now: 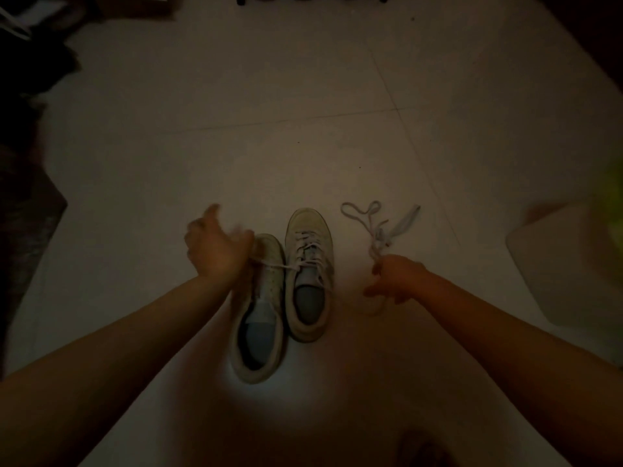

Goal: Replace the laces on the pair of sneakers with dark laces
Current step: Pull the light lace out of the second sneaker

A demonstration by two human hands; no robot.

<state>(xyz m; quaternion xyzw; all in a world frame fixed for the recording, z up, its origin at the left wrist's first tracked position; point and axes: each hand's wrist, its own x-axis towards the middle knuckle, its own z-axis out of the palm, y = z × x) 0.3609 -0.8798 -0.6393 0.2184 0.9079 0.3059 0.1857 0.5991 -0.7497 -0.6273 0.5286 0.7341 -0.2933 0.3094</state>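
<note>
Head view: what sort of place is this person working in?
Probably a dim room in a home: a pale tiled floor with the two sneakers set straight on it, and furniture legs at the far edge.

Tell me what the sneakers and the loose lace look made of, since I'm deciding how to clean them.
The sneakers look like pale smooth leather or synthetic, matte, with darker fabric linings; dim light leaves it open. The loose lace held by the right hand looks like flat woven fabric, limp and curling on the floor.
</note>
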